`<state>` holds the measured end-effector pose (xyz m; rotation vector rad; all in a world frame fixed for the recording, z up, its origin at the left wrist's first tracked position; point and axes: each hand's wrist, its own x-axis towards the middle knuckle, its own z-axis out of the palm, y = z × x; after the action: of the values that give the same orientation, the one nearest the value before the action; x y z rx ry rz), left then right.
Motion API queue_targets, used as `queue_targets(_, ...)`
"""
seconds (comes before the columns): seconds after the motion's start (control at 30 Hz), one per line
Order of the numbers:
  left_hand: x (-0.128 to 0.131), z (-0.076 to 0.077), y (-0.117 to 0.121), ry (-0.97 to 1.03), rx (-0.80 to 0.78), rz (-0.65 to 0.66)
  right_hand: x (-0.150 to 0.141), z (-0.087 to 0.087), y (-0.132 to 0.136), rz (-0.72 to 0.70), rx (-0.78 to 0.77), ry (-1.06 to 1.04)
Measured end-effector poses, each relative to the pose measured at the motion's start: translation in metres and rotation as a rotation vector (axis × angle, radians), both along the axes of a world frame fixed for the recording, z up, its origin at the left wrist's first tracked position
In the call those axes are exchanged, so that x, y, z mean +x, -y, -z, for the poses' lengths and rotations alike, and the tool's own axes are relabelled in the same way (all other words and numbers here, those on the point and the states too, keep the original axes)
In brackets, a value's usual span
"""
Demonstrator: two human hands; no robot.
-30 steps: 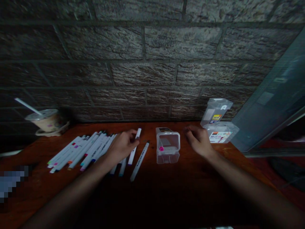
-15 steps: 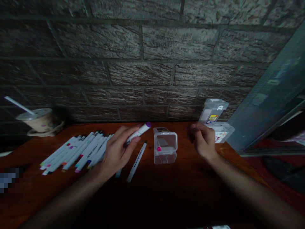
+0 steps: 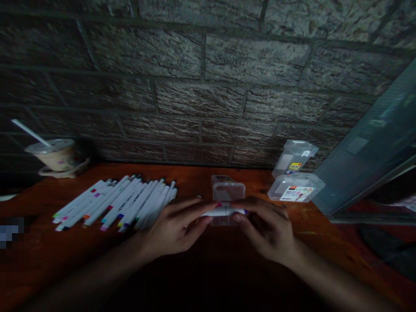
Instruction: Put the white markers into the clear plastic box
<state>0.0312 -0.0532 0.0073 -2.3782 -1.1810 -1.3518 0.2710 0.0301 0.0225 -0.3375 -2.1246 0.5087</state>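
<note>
Both hands hold one white marker (image 3: 218,211) level between them, its purple end toward the right. My left hand (image 3: 180,223) pinches the marker's left part between thumb and fingers. At the purple end, my right hand (image 3: 268,225) is closed on it with thumb and fingertips. Just behind the marker stands a clear plastic case (image 3: 229,188), partly covered by the fingers; a bit of pink shows in it. To the left, a pile of white markers (image 3: 120,203) with coloured ends lies on the wooden table (image 3: 201,273), partly hidden by my left hand.
Two clear plastic boxes stand at the back right, a tall one (image 3: 294,158) and a labelled one (image 3: 296,188). A drink cup with a straw (image 3: 55,156) sits at the back left. A brick wall (image 3: 201,95) rises behind the table.
My left hand has brought the marker down and right, turning it level in front of the case. My right hand has come in from the right and taken hold of its purple end.
</note>
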Motion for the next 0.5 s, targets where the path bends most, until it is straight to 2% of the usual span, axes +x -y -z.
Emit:
queue_targets(0.13, -0.0020, -0.0015, -0.0028, 0.214, -0.092, -0.035, -0.0039, -0.0031, -0.0027, 0.039, -0.317, -0.237)
queue_targets(0.27, -0.0045, -0.0011, -0.0015, 0.388, -0.182, -0.104, -0.0082, -0.0079, -0.0078, -0.075, -0.643, -0.378)
queue_targets(0.37, -0.0035, -0.0009, 0.0026, 0.489, -0.210, -0.092, -0.0101, -0.0072, -0.0103, -0.123, -0.767, -0.382)
queue_targets(0.5, -0.0023, 0.0014, 0.0061, 0.616, -0.245, -0.038, -0.0103, -0.0051, -0.0096, -0.165, -0.819, -0.387)
